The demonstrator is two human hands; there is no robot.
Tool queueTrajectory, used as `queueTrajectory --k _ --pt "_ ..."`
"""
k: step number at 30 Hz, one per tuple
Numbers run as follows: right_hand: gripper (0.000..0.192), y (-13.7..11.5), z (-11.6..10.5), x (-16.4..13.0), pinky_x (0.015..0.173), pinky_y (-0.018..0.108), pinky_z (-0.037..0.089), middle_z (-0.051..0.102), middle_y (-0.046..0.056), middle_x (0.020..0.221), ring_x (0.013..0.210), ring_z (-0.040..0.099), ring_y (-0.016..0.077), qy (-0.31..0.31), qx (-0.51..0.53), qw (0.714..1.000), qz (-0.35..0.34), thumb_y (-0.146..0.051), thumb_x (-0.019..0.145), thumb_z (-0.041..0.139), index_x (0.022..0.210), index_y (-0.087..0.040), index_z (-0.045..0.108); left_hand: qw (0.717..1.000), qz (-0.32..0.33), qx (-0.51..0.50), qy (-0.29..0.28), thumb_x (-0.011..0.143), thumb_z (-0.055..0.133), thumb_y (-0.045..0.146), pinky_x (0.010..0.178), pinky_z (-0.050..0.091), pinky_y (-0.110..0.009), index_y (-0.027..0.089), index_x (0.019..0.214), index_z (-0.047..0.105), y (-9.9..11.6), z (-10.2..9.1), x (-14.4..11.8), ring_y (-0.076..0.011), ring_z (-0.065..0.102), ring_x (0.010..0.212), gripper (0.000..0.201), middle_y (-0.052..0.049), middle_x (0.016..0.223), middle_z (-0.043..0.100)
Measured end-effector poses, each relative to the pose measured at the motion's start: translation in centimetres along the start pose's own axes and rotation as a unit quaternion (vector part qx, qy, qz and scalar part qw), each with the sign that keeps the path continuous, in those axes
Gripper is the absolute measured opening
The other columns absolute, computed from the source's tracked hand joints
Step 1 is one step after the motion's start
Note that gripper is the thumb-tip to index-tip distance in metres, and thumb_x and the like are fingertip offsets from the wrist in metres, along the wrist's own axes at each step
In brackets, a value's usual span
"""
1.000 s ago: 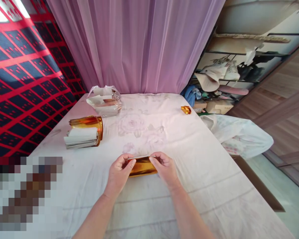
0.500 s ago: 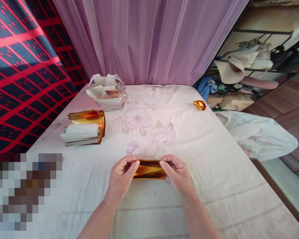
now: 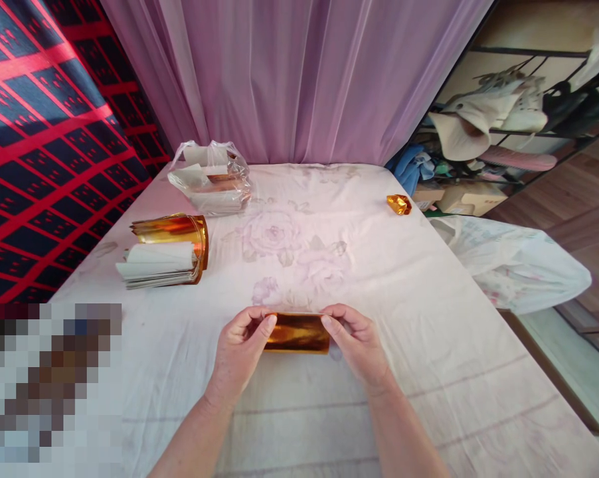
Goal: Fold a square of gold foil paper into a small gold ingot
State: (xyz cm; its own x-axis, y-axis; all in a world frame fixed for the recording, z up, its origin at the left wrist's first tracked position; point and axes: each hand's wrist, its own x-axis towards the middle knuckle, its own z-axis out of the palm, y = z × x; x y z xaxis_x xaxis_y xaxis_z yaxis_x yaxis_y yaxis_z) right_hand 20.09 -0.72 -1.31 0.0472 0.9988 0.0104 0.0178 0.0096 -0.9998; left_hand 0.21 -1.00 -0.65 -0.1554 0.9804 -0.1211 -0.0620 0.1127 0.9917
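A sheet of shiny gold foil paper [image 3: 299, 333] lies across the middle, near the front of the table, its gold face toward me. My left hand [image 3: 244, 342] pinches its upper left corner between thumb and fingers. At the upper right corner, my right hand [image 3: 354, 338] grips it the same way. The fingertips behind the sheet are hidden. To the left sits a curved stack of gold foil papers [image 3: 200, 249] with white backs. A small folded gold foil piece [image 3: 398, 204] rests at the far right of the table.
A clear plastic bag [image 3: 214, 182] with more papers stands at the back left. The flowered tablecloth [image 3: 279, 398] covers the table. On the right are a white plastic bag [image 3: 523, 262] and a shelf with shoes and a cap [image 3: 469, 129]. A purple curtain [image 3: 279, 79] hangs behind.
The sheet's gold face looks a little flatter and more turned toward me. Both hands keep their pinch at its upper corners. The whole view has shifted slightly.
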Motion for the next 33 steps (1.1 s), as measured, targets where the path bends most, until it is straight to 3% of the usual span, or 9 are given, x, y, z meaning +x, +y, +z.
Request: queueTrajectory --k 11,28,33 --pt "0.031 -0.88 0.27 0.06 0.049 0.022 0.037 0.052 -0.003 0.057 0.051 0.042 0.0095 0.007 -0.021 1.0 0.008 -0.049 0.078 0.067 0.075 -0.019 0.067 1.0 -0.002 0.022 0.012 0.069 0.077 0.044 0.064 0.049 -0.023 0.017 0.079 0.069 0.53 0.1 -0.05 -0.012 0.057 0.066 0.03 -0.001 0.072 0.066" --pt "0.029 -0.17 0.12 -0.06 0.052 0.022 0.039 0.056 -0.001 0.061 0.054 0.046 0.0102 0.013 -0.053 0.998 -0.012 -0.047 0.083 0.064 0.077 -0.018 0.068 0.999 0.005 0.038 0.013 0.072 0.075 0.043 0.061 0.045 -0.021 0.017 0.079 0.069 0.08 0.03 -0.07 -0.0102 0.053 0.063 0.028 0.001 0.069 0.063" --pt "0.027 -0.23 0.55 0.0 0.05 0.023 0.04 0.058 -0.001 0.058 0.051 0.047 0.0103 0.042 -0.075 0.996 -0.025 -0.044 0.081 0.063 0.074 -0.018 0.068 0.998 0.014 0.057 0.021 0.074 0.073 0.043 0.06 0.045 -0.021 0.017 0.077 0.068 0.17 0.17 -0.13 -0.01 0.052 0.061 0.026 0.002 0.067 0.062"
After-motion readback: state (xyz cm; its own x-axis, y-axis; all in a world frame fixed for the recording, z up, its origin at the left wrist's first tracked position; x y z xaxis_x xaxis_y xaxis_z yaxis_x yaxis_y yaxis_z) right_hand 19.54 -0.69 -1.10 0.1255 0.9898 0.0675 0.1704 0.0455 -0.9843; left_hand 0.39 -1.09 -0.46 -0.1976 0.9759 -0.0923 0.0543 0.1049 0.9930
